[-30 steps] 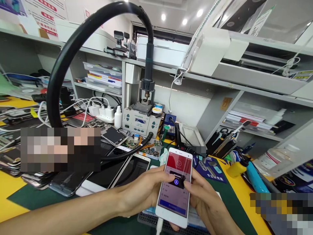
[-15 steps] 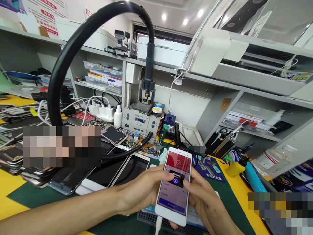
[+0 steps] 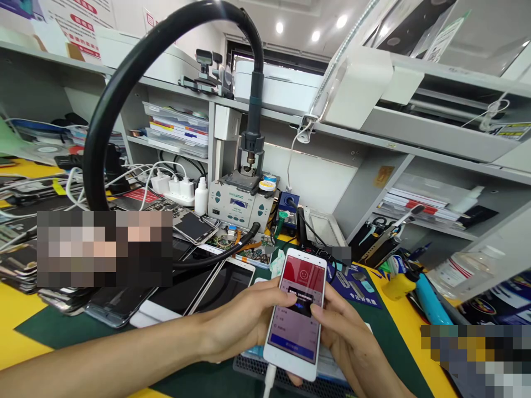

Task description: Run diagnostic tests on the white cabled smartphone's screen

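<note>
A white smartphone [image 3: 305, 342] is held upright between both hands above the bench, its screen lit with a red top, a dark pop-up box and a blue bar at the bottom. My left hand [image 3: 249, 318] grips its left edge, thumb resting over the screen beside the pop-up. Along the right edge my right hand [image 3: 344, 329] is closed on the phone, its thumb also over the screen. Most fingers of both hands are hidden behind it. A white cable [image 3: 269, 381] is plugged into the phone's lower end. Below it lies a dark perforated pad [image 3: 253, 367], partly covered.
Several loose phones and a white-framed phone [image 3: 232, 279] lie left of my hands. Behind stands a hot-air station [image 3: 236, 204] with a thick black hose [image 3: 102, 110] arching overhead. At right are a yellow bottle [image 3: 400, 284], a blue tube [image 3: 431, 298] and a clear jug [image 3: 467, 273].
The pop-up on the phone's screen has changed: the round purple icon is gone and a line of text with a small blue mark shows. Both hands keep nearly the same hold.
</note>
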Motion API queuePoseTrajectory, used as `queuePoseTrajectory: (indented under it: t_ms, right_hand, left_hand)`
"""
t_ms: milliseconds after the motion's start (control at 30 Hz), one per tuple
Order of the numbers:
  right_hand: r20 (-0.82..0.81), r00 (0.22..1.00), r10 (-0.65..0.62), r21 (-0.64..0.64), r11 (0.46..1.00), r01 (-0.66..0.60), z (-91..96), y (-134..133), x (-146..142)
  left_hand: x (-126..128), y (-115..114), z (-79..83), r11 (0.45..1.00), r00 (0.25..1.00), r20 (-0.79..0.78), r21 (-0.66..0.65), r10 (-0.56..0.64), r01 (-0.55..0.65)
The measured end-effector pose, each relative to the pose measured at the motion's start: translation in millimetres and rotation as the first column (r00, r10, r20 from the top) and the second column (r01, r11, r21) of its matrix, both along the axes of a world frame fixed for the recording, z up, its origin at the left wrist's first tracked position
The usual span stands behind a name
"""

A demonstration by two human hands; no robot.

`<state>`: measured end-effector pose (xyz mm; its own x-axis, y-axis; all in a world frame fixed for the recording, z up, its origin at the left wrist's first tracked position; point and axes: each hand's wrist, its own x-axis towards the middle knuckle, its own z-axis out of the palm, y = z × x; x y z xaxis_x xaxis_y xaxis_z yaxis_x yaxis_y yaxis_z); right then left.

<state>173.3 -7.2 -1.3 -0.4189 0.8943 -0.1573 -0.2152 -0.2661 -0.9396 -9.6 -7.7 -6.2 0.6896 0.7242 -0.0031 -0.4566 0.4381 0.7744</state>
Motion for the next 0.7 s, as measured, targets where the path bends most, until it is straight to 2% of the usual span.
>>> queuePoseTrajectory:
  t_ms: [700]
  right_hand:
    - [-0.003,1.000,0.003,-0.005,1.000,-0.003,1.2,-0.9,0.1]
  left_hand:
    - [-1.3,-1.2,0.0,1.000,1.000,-0.012,-0.005,-0.001,0.001]
